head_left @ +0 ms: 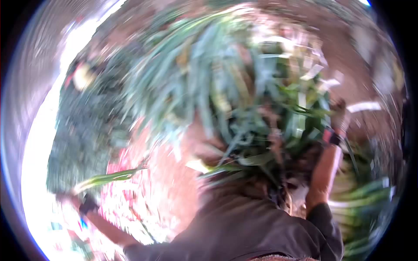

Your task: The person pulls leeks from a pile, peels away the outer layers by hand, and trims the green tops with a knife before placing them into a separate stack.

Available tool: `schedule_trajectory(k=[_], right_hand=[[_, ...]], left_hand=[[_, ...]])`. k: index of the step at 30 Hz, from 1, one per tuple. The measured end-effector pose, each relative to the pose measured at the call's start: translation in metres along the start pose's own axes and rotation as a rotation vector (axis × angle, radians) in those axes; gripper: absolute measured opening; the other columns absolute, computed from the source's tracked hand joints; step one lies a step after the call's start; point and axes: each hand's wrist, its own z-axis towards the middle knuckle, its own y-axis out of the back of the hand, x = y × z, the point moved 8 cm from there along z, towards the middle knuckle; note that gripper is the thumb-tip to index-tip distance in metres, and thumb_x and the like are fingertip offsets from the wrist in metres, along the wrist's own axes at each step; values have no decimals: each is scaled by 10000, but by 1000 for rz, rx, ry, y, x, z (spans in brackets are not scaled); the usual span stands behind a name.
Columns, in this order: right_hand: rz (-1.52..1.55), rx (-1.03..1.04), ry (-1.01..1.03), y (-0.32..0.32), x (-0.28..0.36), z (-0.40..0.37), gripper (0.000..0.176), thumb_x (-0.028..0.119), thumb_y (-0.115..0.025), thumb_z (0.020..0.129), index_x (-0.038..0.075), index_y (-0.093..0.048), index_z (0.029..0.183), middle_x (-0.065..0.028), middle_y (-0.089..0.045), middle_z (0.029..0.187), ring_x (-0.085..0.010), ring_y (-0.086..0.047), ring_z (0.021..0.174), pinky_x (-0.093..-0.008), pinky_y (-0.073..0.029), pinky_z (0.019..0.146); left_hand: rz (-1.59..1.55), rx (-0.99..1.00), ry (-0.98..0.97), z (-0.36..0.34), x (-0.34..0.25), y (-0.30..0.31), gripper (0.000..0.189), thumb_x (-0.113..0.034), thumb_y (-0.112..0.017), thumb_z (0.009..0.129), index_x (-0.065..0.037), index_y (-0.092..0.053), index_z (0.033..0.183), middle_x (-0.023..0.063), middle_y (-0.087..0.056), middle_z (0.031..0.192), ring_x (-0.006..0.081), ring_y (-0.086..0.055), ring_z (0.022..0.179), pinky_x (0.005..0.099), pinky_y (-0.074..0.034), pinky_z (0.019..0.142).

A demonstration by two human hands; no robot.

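My left hand, stretched out at the lower left, is closed on the pale end of a long green leaf. A dark band circles that wrist. On the right, my right hand reaches the edge of a big heap of long green leafy stalks; motion blur hides its fingers. That wrist has a red and dark band. Leaves of the heap hang beside the right hand, and whether it grips any of them is unclear.
More dark green leaves are piled at the left. A pink and white patterned surface lies below them. Further green stalks are at the lower right. A blurred yellowish round shape shows at the upper left.
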Motion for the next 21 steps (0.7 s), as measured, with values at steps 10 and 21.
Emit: schedule_trajectory(k=[10, 21], right_hand=[[458, 231, -319, 1, -61, 29, 433, 489, -529, 1015, 141, -501, 759, 11, -379, 670, -166, -386, 675, -324, -370, 702], [682, 549, -364, 50, -128, 82, 412, 516, -547, 1007, 130, -583, 866, 25, -499, 717, -126, -429, 663, -293, -396, 658]], left_hand=[[-419, 795, 0, -404, -66, -37, 290, -287, -521, 1009, -60, -697, 1048, 193, -689, 910, 331, -651, 737, 431, -507, 668], [-71, 839, -128, -430, 66, -34, 412, -442, -508, 983, -93, -722, 1031, 201, -707, 904, 423, -669, 846, 548, -498, 727]])
